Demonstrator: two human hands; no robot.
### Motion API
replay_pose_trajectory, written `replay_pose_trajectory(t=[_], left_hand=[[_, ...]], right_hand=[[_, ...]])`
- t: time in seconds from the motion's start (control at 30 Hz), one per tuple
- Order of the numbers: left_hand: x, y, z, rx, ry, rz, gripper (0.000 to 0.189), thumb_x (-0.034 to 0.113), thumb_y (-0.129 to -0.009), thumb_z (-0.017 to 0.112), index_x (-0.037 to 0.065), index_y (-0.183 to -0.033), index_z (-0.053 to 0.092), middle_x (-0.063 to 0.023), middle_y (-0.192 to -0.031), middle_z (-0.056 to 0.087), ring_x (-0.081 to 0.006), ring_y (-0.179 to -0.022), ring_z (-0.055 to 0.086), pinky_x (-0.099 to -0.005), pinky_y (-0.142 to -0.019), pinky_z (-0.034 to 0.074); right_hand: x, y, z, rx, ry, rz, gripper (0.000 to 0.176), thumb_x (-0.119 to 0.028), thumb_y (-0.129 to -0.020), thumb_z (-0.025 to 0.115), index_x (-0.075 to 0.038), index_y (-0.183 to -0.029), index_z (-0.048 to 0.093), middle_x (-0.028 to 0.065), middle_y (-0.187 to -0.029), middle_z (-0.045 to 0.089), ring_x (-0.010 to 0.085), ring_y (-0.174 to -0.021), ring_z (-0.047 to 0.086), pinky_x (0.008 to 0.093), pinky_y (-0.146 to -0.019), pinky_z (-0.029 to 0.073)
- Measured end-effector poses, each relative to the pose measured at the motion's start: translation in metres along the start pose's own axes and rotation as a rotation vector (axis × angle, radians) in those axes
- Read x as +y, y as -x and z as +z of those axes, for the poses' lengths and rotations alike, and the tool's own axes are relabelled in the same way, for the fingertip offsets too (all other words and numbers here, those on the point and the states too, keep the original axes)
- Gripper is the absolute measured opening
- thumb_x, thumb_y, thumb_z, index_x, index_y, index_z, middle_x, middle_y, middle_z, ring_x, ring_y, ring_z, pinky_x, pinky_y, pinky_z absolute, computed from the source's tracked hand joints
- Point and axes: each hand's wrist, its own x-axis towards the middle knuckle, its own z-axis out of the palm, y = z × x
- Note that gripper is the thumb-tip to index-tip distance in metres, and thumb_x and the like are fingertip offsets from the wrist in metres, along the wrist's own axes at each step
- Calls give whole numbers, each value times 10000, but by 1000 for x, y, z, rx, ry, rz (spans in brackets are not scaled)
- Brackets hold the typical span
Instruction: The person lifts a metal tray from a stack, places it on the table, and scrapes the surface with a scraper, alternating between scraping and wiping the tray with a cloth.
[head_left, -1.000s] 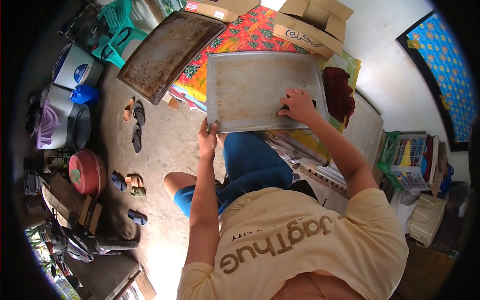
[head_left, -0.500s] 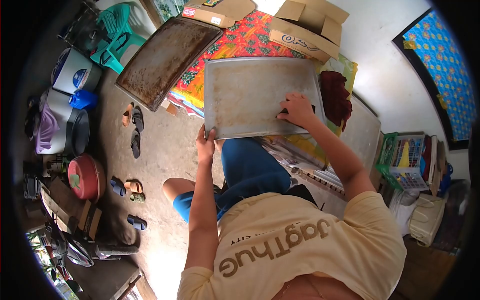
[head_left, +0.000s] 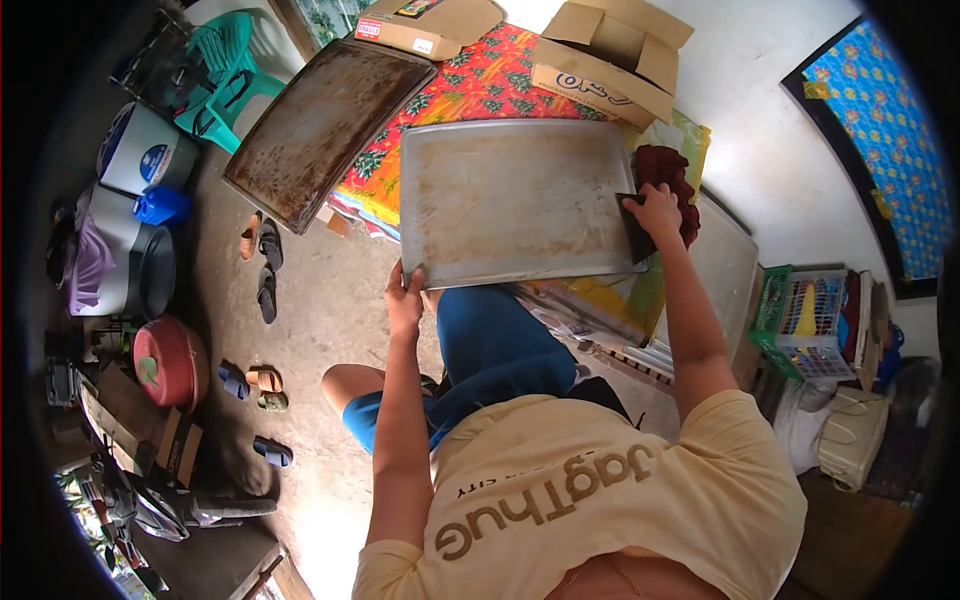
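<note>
Now we scrub the tray on the table's near edge. Our left hand grips its near corner. Our right hand pinches what may be a scrub pad at its right edge. Next, we think, it needs a hard push back across.

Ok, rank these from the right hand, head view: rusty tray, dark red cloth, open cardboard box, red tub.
From the right hand, holding a dark pad at the grey tray's edge:
1. dark red cloth, just beyond it.
2. open cardboard box, farther back on the table.
3. rusty tray, across at the table's left.
4. red tub, on the floor, far left.
</note>
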Motion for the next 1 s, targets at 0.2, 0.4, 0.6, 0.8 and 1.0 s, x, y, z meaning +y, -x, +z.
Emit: replay_pose_trajectory(t=[0.2, 0.4, 0.6, 0.8, 1.0], left_hand=[[-20, -10, -6, -20, -58, 99, 535, 238, -952, 654, 16, -1412, 496, 9, -607, 548, -65, -404, 407, -254, -373, 331], [-17, -10, -6, -12, -106, 95, 526, 240, -953, 652, 9, -1401, 503, 3, -587, 538, -68, -394, 403, -258, -368, 328], [-20, -11, -6, -26, -107, 105, 523, 232, -958, 646, 5, -1405, 498, -2, -590, 539, -67, -395, 404, -261, -366, 324], [-21, -13, -7, -14, -118, 101, 505, 232, -962, 642, 8, -1394, 508, 0, -601, 542, -67, -398, 405, -256, -364, 321], [0, -1, -2, -27, -67, 23, 497, 234, -960, 643, 6, -1383, 518, 4, -611, 547, -64, -401, 407, -249, -366, 327]], right_hand=[[-25, 5, 3, 67, 37, -107, 462, -499, -795, 751, -170, -1114, 694, 79, -1157, 590, 302, -1153, 546, 460, -874, 513], [-30, -1, -3, 65, 137, -231, 395, -462, -789, 757, -185, -1066, 713, 63, -1131, 605, 275, -1142, 549, 438, -852, 509], [-28, -5, -10, -1, 145, -224, 403, -484, -785, 753, -200, -1069, 715, 55, -1113, 621, 266, -1144, 559, 434, -867, 518], [-30, 1, -6, -51, 72, -178, 413, -514, -788, 735, -211, -1068, 742, 74, -1120, 644, 283, -1151, 565, 448, -868, 523], [-30, 4, -3, 36, 89, -143, 428, -537, -785, 730, -215, -1067, 751, 61, -1114, 642, 277, -1130, 562, 436, -843, 517]])
